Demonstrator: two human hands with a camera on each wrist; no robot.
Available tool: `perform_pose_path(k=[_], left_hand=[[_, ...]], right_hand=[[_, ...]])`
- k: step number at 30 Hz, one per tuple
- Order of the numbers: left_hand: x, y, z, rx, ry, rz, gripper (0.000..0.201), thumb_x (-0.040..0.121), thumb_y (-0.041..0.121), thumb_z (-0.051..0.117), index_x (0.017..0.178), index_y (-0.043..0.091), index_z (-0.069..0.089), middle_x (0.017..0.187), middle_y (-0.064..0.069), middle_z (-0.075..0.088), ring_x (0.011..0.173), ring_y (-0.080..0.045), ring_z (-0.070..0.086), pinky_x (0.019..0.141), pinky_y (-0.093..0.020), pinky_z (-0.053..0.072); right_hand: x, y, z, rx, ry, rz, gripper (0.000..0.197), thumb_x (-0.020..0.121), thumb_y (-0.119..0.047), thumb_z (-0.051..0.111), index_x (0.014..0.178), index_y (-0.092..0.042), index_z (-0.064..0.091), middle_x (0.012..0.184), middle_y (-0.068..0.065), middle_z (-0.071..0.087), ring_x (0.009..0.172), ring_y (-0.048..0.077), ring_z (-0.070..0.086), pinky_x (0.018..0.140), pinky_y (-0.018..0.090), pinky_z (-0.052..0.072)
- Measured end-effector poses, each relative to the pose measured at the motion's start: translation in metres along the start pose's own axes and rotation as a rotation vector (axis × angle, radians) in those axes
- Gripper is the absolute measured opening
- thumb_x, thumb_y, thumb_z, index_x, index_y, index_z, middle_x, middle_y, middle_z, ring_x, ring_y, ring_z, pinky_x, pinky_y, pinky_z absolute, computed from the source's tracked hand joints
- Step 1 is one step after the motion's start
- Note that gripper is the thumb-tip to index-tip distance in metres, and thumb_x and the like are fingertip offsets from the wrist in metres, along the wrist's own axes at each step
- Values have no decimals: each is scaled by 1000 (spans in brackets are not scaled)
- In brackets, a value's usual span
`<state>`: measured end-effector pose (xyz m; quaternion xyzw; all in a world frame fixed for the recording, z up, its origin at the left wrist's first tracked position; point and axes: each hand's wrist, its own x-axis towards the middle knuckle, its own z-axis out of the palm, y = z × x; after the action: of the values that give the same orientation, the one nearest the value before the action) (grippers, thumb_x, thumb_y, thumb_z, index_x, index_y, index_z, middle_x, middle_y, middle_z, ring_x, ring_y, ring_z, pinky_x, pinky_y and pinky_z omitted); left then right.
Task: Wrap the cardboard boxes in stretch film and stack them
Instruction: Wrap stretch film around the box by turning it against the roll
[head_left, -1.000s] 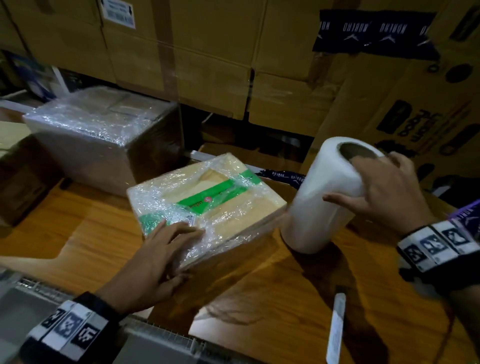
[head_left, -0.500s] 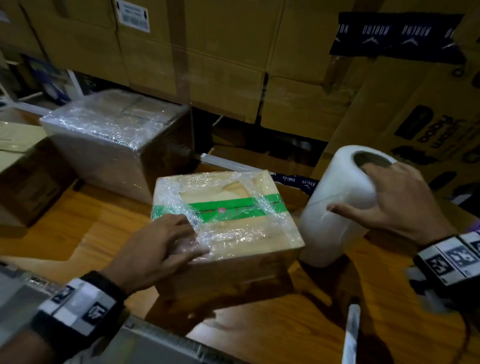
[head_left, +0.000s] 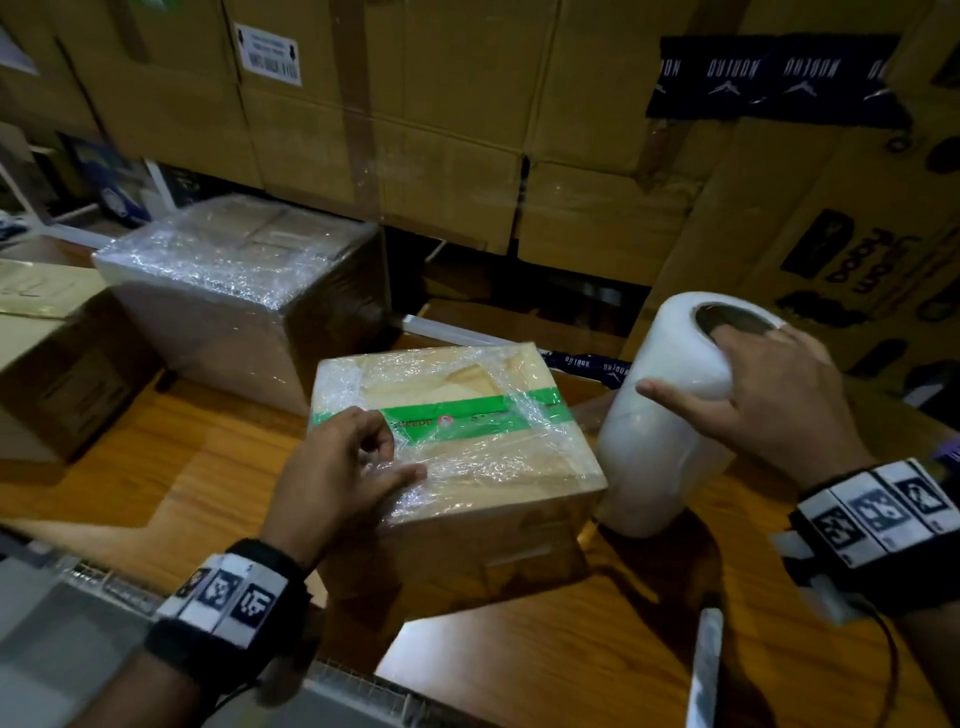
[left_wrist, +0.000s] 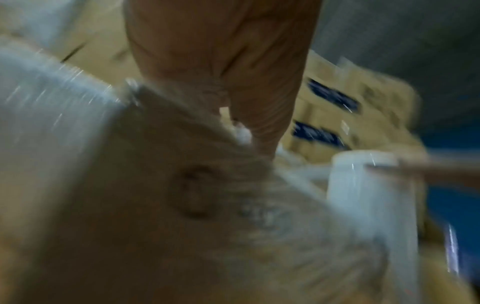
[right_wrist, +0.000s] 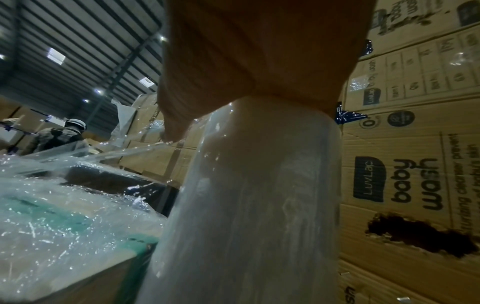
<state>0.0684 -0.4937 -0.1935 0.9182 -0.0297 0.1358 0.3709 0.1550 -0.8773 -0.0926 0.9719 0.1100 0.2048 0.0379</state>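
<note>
Cardboard under a thin, crinkled skin of film is what your left hand (head_left: 343, 467) is pressing on: the fingers are lying nearly straight across the near top corner of the small box (head_left: 457, 441), pinning the film down rather than curling round anything. That box, with its green tape band (head_left: 467, 418), is sitting on the wooden surface (head_left: 156, 467) directly in front of you, only partly wrapped, its near side looking bare.

Just to its right, your right hand (head_left: 774, 400) is gripping the top of the stretch film roll (head_left: 670, 415), with fingers hooked into the core and the thumb spread on the outside. In the right wrist view a taut strand of film (right_wrist: 124, 152) is running from the roll towards the box.

Judging by its size, the box is probably light and likely to skid or tip when you pull, so keep weight on its top. Its edges are stiff, which makes the corners the safest hold. The film is slick and clingy, and the roll looks bulky; holding it by the core should let it turn.

Farther back on the left, a larger box (head_left: 239, 291) is already standing fully wrapped, well apart, and beyond it big cartons (head_left: 415, 130) are forming a wall.
</note>
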Motion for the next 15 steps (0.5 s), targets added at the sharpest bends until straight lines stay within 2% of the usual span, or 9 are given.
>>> perform_pose_path(k=[2, 4, 6, 7, 8, 9, 11, 13, 15], left_hand=[[-8, 10, -10, 225, 97, 96, 43, 70, 54, 87, 87, 29, 57, 92, 10, 59, 81, -13, 57, 59, -26, 41], [-21, 20, -17, 312, 218, 186, 44, 72, 41, 91, 97, 20, 61, 98, 2, 58, 85, -18, 54, 62, -34, 43], [-36, 27, -7, 351, 267, 302, 30, 79, 27, 89, 94, 15, 66, 99, -3, 60, 87, -21, 54, 65, -36, 42], [-44, 28, 3, 372, 235, 340, 22, 85, 28, 84, 97, 15, 70, 104, -4, 62, 92, -22, 56, 69, -37, 45], [-50, 29, 15, 395, 185, 330, 23, 92, 36, 74, 105, 17, 72, 114, -5, 63, 101, -22, 58, 77, -39, 50], [-54, 27, 27, 415, 137, 279, 34, 96, 45, 63, 115, 19, 71, 125, -4, 62, 111, -23, 58, 87, -42, 52], [-55, 23, 43, 397, 130, 171, 44, 100, 49, 49, 128, 21, 67, 137, -3, 58, 123, -24, 55, 99, -47, 49], [-50, 19, 47, 355, 164, 127, 38, 101, 44, 49, 125, 22, 67, 134, -4, 58, 121, -24, 55, 98, -48, 48], [-46, 13, 47, 366, 201, 126, 27, 98, 35, 59, 118, 20, 70, 128, -8, 59, 114, -26, 56, 93, -49, 49]], right_hand=[[0, -1, -1, 11, 7, 10, 99, 79, -99, 24, 101, -12, 64, 92, 13, 69, 90, 30, 64, 105, 55, 44], [0, 0, 1, -3, -13, 13, 105, 77, -100, 23, 112, -11, 65, 102, 14, 70, 98, 31, 65, 109, 54, 42], [0, 3, 3, 0, -28, -2, 109, 76, -99, 25, 124, -9, 63, 113, 16, 71, 106, 32, 65, 112, 54, 39], [0, 4, 4, 13, -25, -17, 109, 75, -98, 29, 128, -8, 61, 116, 17, 70, 109, 33, 65, 113, 55, 38], [0, 6, 3, 33, -16, -36, 108, 75, -97, 32, 130, -8, 60, 117, 16, 70, 109, 33, 64, 113, 55, 38], [-1, 7, 3, 59, -9, -56, 105, 75, -95, 36, 129, -9, 59, 116, 15, 69, 108, 33, 64, 112, 55, 37], [-2, 12, 1, 114, -6, -91, 98, 75, -91, 41, 127, -10, 58, 111, 11, 68, 103, 30, 63, 112, 55, 37], [-3, 16, 1, 143, -23, -116, 95, 76, -87, 42, 128, -10, 58, 108, 9, 67, 101, 29, 62, 111, 56, 37], [-2, 19, 1, 147, -39, -127, 93, 76, -84, 42, 129, -9, 57, 109, 10, 67, 102, 29, 61, 111, 57, 37]])
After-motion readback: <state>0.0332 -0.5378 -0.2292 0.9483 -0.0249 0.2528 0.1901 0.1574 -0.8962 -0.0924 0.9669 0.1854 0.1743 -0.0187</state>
